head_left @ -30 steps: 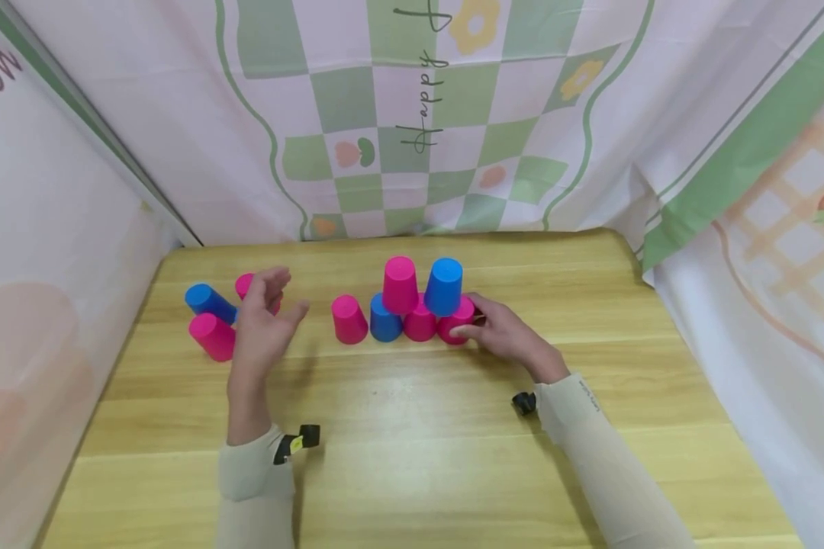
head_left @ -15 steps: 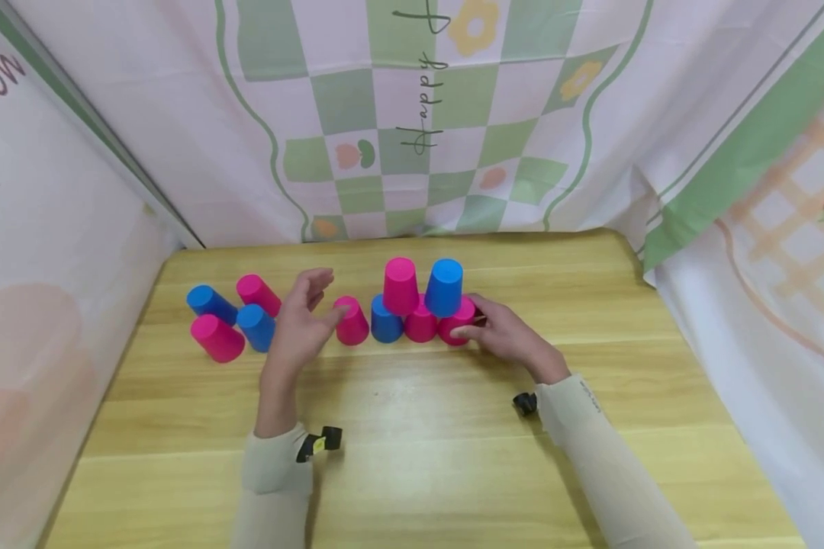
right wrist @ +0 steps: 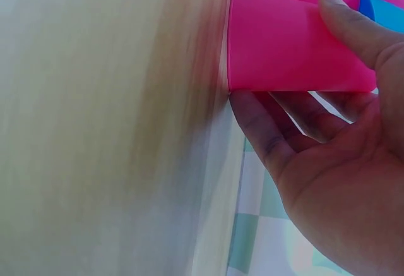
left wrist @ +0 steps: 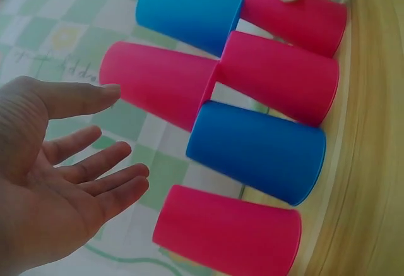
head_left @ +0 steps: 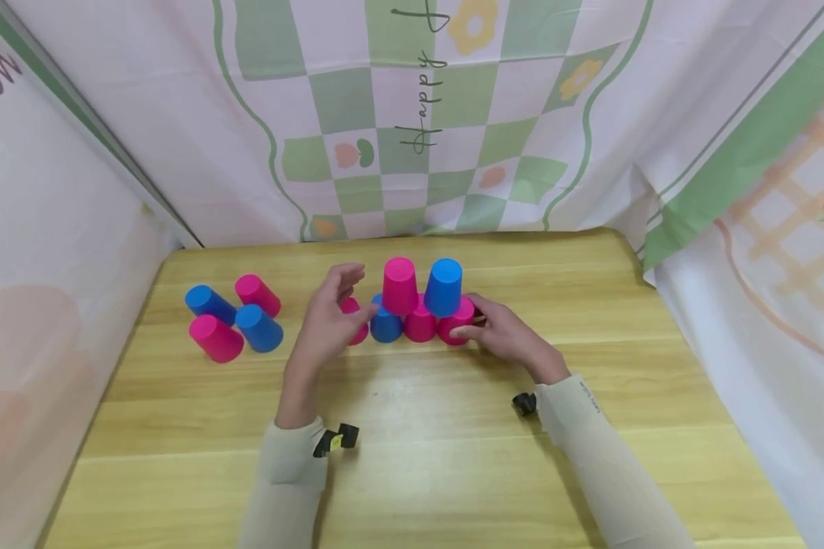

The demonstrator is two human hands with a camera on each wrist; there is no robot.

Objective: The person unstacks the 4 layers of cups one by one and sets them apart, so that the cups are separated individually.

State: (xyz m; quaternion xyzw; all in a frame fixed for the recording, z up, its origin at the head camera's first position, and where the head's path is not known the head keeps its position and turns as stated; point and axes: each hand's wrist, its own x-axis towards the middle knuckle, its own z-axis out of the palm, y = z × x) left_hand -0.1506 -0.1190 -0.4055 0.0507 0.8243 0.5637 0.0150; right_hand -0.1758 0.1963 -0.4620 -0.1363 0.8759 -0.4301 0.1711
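Upside-down cups stand in a row in the head view: a left pink cup (head_left: 357, 331), a blue cup (head_left: 387, 326), a middle pink cup (head_left: 420, 325) and a right-end pink cup (head_left: 455, 326). A pink cup (head_left: 400, 286) and a blue cup (head_left: 444, 288) rest on top as a second level. My right hand (head_left: 511, 339) holds the right-end cup, thumb in front and fingers along its side. My left hand (head_left: 324, 324) hovers beside the left pink cup, partly covering it; in the left wrist view its fingers are spread and hold nothing.
At the table's left, several more upside-down cups are grouped: a blue cup (head_left: 209, 305), a pink cup (head_left: 257, 296), another pink cup (head_left: 216, 338) and another blue cup (head_left: 259, 329). A patterned curtain (head_left: 419, 183) hangs behind the table (head_left: 419, 442).
My left hand has moved right, from the cup group at the left to the left pink cup of the row. The right hand stays on its cup.
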